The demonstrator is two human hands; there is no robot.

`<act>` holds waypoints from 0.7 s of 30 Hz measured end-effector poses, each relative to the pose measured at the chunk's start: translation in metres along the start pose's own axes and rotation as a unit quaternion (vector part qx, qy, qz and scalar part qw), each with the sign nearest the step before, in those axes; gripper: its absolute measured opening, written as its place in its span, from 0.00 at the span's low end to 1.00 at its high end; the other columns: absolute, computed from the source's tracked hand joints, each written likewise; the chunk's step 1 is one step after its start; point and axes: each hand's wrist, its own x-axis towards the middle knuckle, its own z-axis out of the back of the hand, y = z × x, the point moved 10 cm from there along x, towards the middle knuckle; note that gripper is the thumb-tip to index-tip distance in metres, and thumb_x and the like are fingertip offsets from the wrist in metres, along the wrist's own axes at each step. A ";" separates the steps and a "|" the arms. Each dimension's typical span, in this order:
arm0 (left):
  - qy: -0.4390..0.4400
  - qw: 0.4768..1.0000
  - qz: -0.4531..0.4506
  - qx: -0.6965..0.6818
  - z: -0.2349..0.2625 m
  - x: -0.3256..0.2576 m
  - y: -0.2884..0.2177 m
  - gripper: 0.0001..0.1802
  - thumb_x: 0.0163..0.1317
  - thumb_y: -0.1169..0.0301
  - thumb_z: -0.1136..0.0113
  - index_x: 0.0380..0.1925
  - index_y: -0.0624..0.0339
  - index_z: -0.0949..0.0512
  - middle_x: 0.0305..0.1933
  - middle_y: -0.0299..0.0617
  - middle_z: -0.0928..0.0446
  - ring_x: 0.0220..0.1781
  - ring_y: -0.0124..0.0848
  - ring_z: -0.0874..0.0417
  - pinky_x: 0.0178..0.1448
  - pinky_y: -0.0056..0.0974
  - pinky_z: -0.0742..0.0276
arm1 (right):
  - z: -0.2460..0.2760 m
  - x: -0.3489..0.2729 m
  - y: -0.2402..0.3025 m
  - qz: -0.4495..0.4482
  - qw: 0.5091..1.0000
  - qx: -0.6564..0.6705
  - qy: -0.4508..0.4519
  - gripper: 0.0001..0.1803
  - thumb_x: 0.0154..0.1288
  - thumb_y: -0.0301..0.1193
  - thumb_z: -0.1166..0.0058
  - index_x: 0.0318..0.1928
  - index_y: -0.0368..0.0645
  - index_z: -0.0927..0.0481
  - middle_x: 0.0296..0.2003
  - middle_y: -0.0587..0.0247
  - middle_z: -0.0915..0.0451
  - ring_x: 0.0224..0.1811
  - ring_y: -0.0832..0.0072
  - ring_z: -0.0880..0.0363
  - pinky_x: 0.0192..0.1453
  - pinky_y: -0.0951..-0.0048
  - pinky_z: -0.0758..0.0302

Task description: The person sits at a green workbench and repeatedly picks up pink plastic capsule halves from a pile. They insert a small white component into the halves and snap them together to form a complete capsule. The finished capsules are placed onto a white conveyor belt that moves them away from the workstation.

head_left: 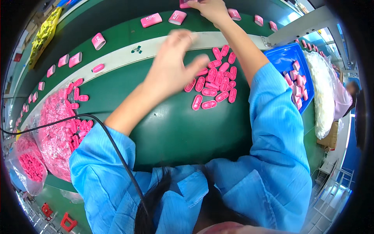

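My left hand (173, 64), smeared by motion, hovers above the pale strip in the middle of the bench. Its thumb is spread from the fingers and nothing shows in it. At the far edge of view my right hand (212, 9) pinches a pink flat case (187, 3), partly cut off by the frame. Below and between my arms lies a loose group of small pink oval caps (212, 80) on the green bench. Closest to the right hand on the belt are another pink case (234, 14) and a pink case (177, 17) with white print.
Pink cases stand spaced along the green belt (124, 33) beyond the pale strip (128, 52). A blue tray (309, 80) at right holds pink cases. Clear bags of pink parts (56, 128) lie at left. A black cable (111, 136) crosses my left sleeve.
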 end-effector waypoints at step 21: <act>0.113 0.990 -0.084 0.010 -0.023 -0.023 -0.015 0.21 0.61 0.66 0.35 0.54 0.57 0.22 0.62 0.52 0.28 0.63 0.50 0.27 0.67 0.46 0.30 | -0.006 -0.038 0.044 0.223 0.966 -0.111 0.062 0.24 0.52 0.36 0.30 0.47 0.42 0.26 0.44 0.55 0.23 0.46 0.59 0.21 0.52 0.63 0.24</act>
